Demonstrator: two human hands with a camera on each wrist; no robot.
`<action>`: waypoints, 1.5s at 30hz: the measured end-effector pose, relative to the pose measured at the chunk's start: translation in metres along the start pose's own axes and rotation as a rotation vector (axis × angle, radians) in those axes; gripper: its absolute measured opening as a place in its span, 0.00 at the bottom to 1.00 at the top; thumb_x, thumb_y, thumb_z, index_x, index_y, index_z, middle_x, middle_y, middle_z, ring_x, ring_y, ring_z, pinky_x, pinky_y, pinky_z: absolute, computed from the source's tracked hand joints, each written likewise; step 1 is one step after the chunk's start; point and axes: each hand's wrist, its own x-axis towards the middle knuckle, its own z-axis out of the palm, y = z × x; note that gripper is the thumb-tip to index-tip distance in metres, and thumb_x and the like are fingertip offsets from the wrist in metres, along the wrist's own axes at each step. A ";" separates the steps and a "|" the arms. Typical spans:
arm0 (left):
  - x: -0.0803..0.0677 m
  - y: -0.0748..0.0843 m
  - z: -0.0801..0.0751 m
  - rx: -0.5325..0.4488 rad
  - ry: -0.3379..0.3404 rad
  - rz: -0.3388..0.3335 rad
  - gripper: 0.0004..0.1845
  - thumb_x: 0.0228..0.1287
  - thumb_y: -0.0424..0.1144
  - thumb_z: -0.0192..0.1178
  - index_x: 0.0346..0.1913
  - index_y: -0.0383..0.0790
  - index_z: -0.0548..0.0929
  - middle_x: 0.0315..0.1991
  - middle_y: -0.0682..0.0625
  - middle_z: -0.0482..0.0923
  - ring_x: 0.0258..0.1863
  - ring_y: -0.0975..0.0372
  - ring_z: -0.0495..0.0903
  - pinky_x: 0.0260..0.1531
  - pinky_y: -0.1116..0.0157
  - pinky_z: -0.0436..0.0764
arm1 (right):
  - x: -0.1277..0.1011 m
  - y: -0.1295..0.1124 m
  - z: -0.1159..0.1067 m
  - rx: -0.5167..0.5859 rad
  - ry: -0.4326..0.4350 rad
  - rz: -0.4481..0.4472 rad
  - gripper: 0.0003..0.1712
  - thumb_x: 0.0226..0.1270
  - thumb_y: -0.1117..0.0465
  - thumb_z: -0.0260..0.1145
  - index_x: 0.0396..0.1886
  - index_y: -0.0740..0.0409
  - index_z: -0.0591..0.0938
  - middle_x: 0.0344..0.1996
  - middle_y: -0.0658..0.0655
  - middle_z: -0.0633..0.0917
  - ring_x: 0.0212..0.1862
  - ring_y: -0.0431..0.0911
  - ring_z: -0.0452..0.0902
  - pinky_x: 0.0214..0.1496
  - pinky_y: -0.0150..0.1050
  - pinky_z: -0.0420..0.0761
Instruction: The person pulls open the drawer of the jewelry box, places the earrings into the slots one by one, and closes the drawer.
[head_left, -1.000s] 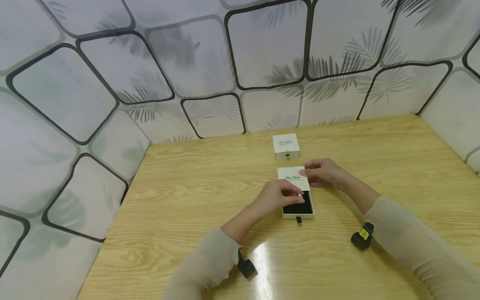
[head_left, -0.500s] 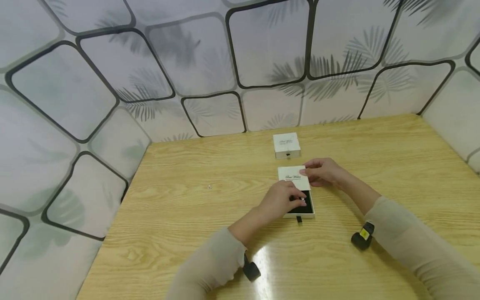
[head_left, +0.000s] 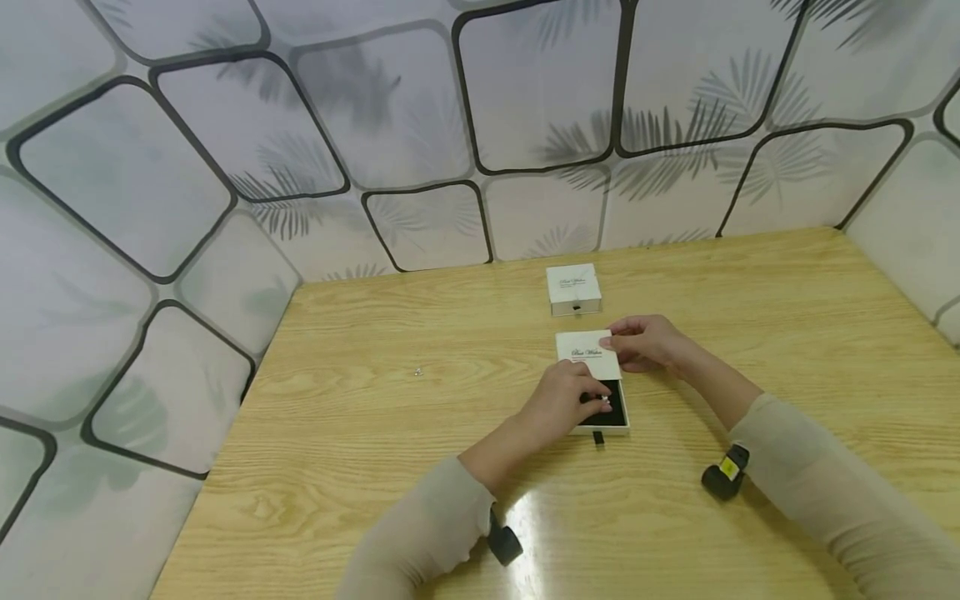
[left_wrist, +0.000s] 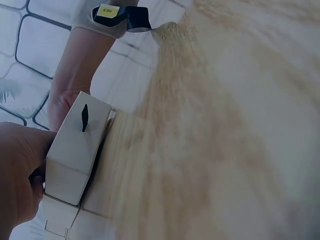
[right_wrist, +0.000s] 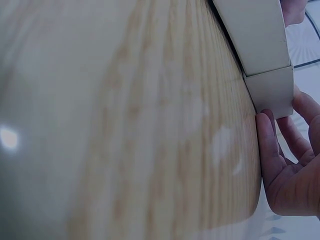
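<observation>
near open box (head_left: 597,385) at table (head_left: 360,433) middle: right hand (head_left: 643,342) fingers clamped on sleeve; left hand (head_left: 564,398) pinching ring (head_left: 604,400) over black tray; ring not yet seated, tray not closed.

Light wooden table (head_left: 360,433) with a glossy glare; pale walls (head_left: 225,150) patterned with dark rounded frames and palm-leaves.

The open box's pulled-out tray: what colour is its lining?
Black lining; the head view shows it best.
</observation>
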 end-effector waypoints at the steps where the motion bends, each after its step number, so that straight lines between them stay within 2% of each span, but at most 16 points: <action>1: 0.000 0.000 -0.001 -0.003 -0.005 -0.003 0.10 0.58 0.46 0.66 0.39 0.46 0.89 0.31 0.57 0.81 0.31 0.68 0.72 0.32 0.78 0.67 | 0.000 0.000 -0.001 -0.002 -0.001 -0.003 0.36 0.64 0.52 0.65 0.64 0.69 0.65 0.44 0.56 0.79 0.34 0.39 0.82 0.39 0.35 0.84; 7: 0.001 0.002 -0.005 0.016 -0.054 -0.032 0.10 0.59 0.46 0.65 0.39 0.45 0.88 0.32 0.56 0.81 0.31 0.66 0.72 0.32 0.77 0.67 | 0.000 0.001 -0.001 -0.016 -0.006 -0.021 0.37 0.64 0.51 0.65 0.64 0.69 0.65 0.45 0.57 0.79 0.35 0.40 0.82 0.40 0.35 0.84; 12: 0.000 0.003 -0.007 0.056 -0.058 -0.010 0.10 0.59 0.46 0.65 0.39 0.45 0.89 0.31 0.55 0.81 0.31 0.65 0.73 0.31 0.76 0.68 | 0.000 0.001 0.000 -0.020 -0.005 -0.019 0.37 0.64 0.51 0.65 0.64 0.69 0.65 0.45 0.57 0.78 0.35 0.40 0.82 0.40 0.35 0.84; 26: -0.003 -0.001 -0.007 0.004 -0.038 0.028 0.11 0.59 0.44 0.65 0.40 0.43 0.88 0.31 0.55 0.80 0.32 0.66 0.73 0.32 0.78 0.68 | 0.000 0.002 0.000 -0.021 -0.005 -0.017 0.37 0.64 0.50 0.66 0.64 0.68 0.66 0.44 0.56 0.79 0.35 0.40 0.82 0.40 0.35 0.84; 32: -0.004 -0.004 -0.007 -0.056 -0.043 0.043 0.10 0.59 0.42 0.66 0.40 0.41 0.88 0.31 0.54 0.79 0.32 0.65 0.72 0.32 0.78 0.68 | 0.000 0.001 -0.001 -0.021 -0.011 -0.022 0.38 0.64 0.50 0.65 0.64 0.68 0.65 0.44 0.56 0.78 0.36 0.40 0.82 0.40 0.35 0.84; 39: -0.003 -0.007 -0.007 -0.122 -0.075 -0.017 0.11 0.62 0.41 0.63 0.42 0.40 0.87 0.32 0.53 0.80 0.33 0.65 0.72 0.34 0.79 0.69 | 0.000 0.002 0.000 -0.021 -0.020 -0.021 0.38 0.63 0.49 0.66 0.65 0.67 0.65 0.45 0.56 0.78 0.36 0.40 0.82 0.41 0.36 0.84; 45: -0.001 -0.004 -0.007 -0.087 -0.069 -0.025 0.11 0.61 0.42 0.64 0.42 0.41 0.88 0.32 0.53 0.80 0.32 0.65 0.72 0.33 0.77 0.69 | 0.001 0.002 -0.001 -0.023 -0.006 -0.022 0.38 0.64 0.49 0.65 0.65 0.67 0.65 0.46 0.57 0.78 0.36 0.40 0.82 0.41 0.36 0.84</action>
